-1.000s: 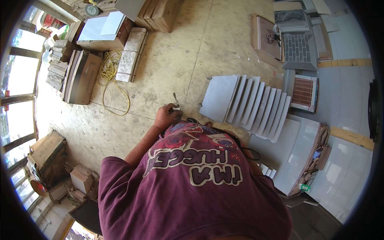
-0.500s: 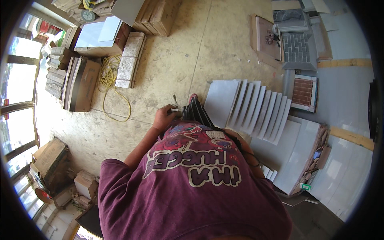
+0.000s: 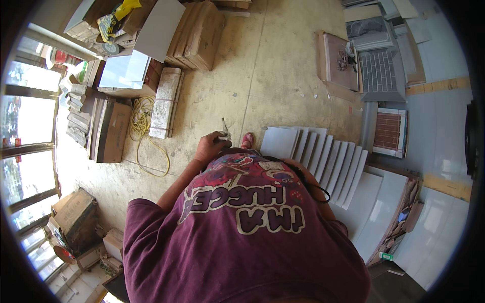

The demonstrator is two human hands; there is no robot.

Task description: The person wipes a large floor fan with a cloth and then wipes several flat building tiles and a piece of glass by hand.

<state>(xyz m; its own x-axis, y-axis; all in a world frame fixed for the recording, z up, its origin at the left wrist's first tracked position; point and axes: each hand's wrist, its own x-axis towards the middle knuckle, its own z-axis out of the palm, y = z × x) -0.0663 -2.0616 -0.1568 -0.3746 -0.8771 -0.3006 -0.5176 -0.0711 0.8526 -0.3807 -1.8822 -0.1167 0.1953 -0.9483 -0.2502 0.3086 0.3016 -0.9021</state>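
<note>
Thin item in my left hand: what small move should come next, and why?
Perhaps shift the left hand slightly left: it grips the thin item, and in this view a foot shows just to the right, with tiles beyond.

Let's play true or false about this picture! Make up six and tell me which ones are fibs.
1. The left hand is holding a small pale thing. True, though I can't tell exactly what it is.
2. The yellow cord lies on the right side of the picture. False: it lies on the floor, on the left side.
3. A row of grey slabs stands to the right of the left hand. True.
4. The shirt is bright green. False: it is purple.
5. The right hand is in plain view. False: it is hidden from sight.
6. A reddish shoe shows beside the slabs. True.
</note>
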